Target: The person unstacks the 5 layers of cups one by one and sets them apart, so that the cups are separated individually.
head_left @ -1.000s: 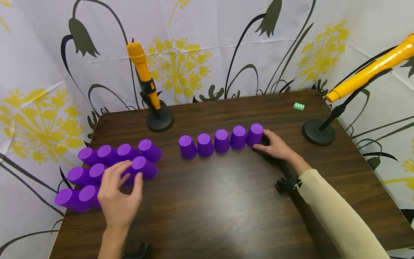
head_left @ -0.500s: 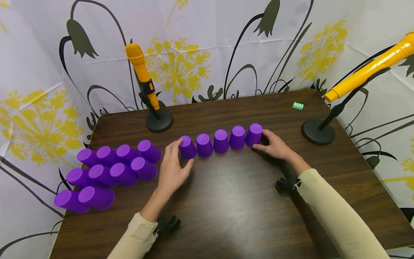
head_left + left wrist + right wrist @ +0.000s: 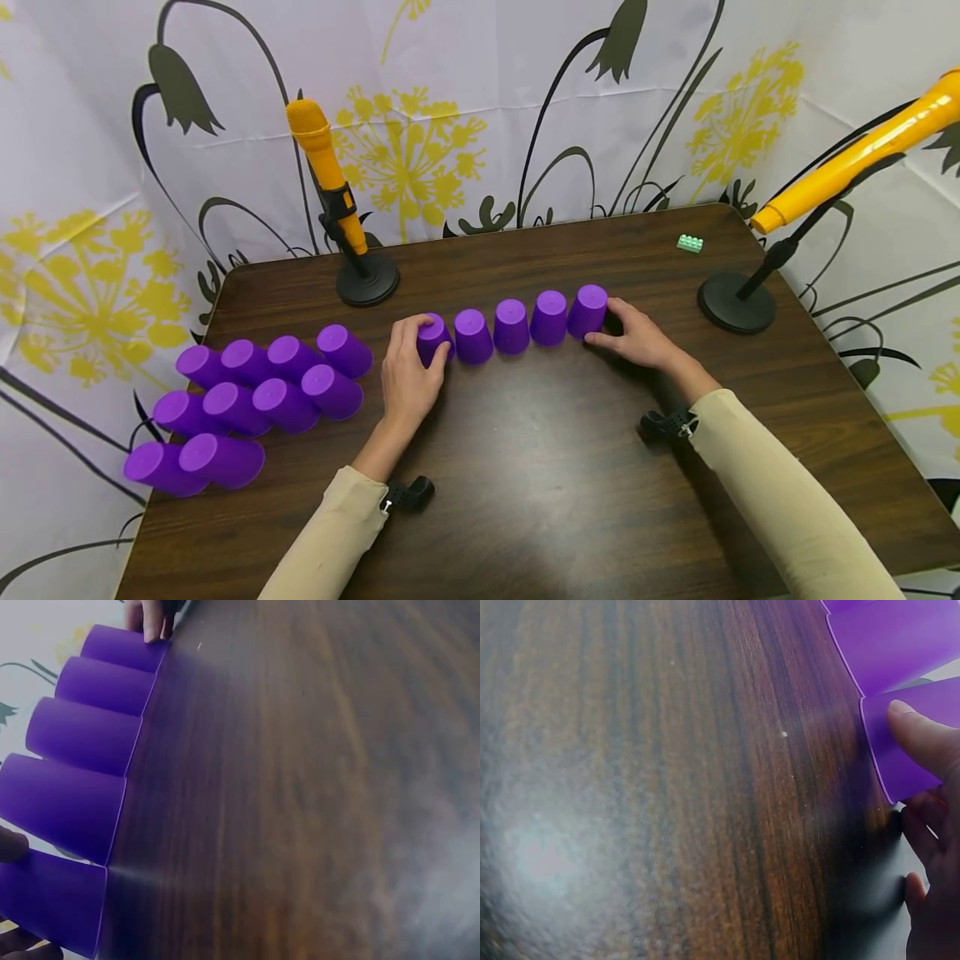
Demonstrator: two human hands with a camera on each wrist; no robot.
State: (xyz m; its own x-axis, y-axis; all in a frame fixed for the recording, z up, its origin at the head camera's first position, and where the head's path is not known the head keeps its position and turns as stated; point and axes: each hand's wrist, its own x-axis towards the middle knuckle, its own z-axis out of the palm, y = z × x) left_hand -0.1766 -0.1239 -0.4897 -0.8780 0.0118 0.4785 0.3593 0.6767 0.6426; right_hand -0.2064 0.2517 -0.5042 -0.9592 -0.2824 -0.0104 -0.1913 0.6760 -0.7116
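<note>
Several purple cups stand upside down in a row at mid-table, side by side. At the row's left end my left hand [image 3: 411, 375] grips the end purple cup [image 3: 431, 335], thumb in front and fingers at its far left side. The right hand [image 3: 637, 335] holds the purple cup [image 3: 587, 312] at the right end. In the right wrist view its thumb [image 3: 919, 735] lies against that cup's wall while the other fingers bend past the outer side, partly out of frame. Between the two hands stand the middle cups, among them a purple cup [image 3: 512, 327].
More upside-down purple cups [image 3: 232, 408] stand in staggered rows on the table's left. A yellow microphone [image 3: 321, 154] on a black stand is behind them. Another yellow microphone [image 3: 847, 158] leans over the right edge. A green toy brick [image 3: 690, 243] lies at the back right.
My left hand has come rightward from the cups on the left to the row's left end, and its thumb and fingers have closed on the end cup. The right hand stays in place.
</note>
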